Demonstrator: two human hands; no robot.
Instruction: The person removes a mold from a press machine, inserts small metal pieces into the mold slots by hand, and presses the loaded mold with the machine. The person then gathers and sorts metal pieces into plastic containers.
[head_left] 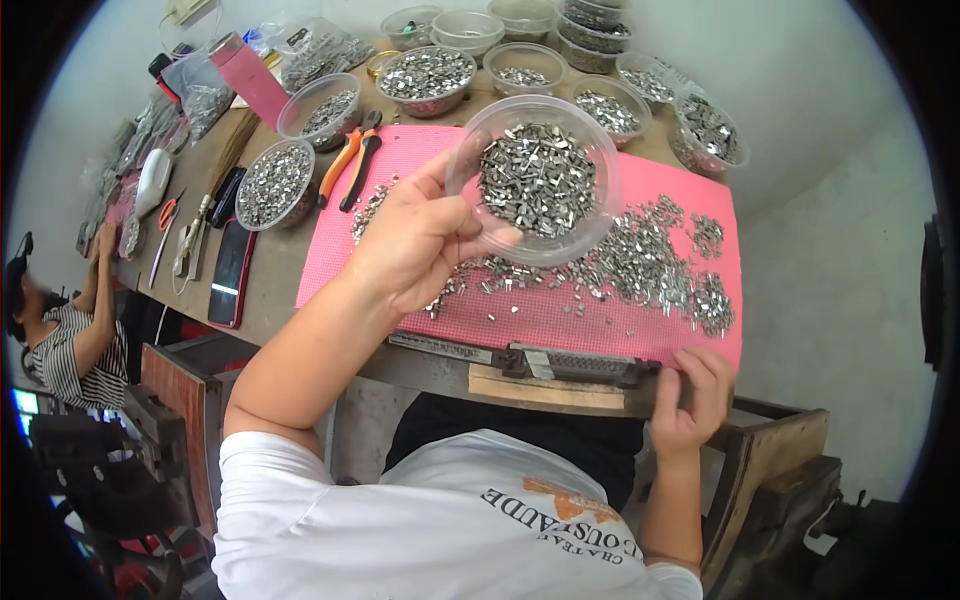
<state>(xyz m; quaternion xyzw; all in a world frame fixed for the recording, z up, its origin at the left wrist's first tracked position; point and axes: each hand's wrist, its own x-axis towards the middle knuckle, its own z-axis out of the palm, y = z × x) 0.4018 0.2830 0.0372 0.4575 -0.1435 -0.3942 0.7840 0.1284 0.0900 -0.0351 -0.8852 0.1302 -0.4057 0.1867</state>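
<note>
I hold a bowl of metal bits.
My left hand (415, 240) grips the bowl (535, 180) over the pink mat (560, 310); my right hand (688, 395) pinches the mat's near edge.

A pale, plain wall (800, 80) stood behind and to the right of a long brown workbench (270, 270) running into the far left. Dark wooden furniture (180, 400) sat near left, and more timber framing (780, 450) near right. Light was soft and even.
</note>
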